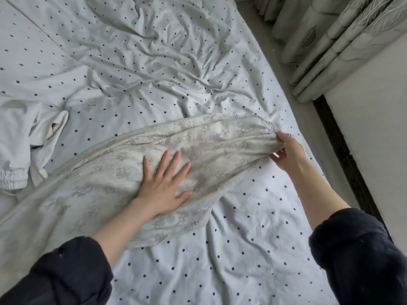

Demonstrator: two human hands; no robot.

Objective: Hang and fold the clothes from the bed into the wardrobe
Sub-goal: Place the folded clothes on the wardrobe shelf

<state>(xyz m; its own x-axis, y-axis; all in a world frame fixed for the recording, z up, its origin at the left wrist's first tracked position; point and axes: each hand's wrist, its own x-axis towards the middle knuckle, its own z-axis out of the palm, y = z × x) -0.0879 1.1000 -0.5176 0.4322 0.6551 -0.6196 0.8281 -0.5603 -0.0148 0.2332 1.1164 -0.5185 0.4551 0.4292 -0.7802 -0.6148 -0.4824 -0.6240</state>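
Beige trousers [198,146] — left hand [164,186] flat, right hand [286,150] pinching waistband.

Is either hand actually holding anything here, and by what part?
The right hand pinches the beige printed cotton trousers at their elastic end. The left hand only presses flat on them.

No readable text, label, brand or number appears anywhere in the view. The beige garment [198,148] lying across the bed sheet [242,249] carries only printed line drawings, among them crosses and flower-like emblems, none forming letters. The bed sheet bears a plain pattern of dark dots. The white garment [24,137] at the left edge of the bed shows no print or tag.
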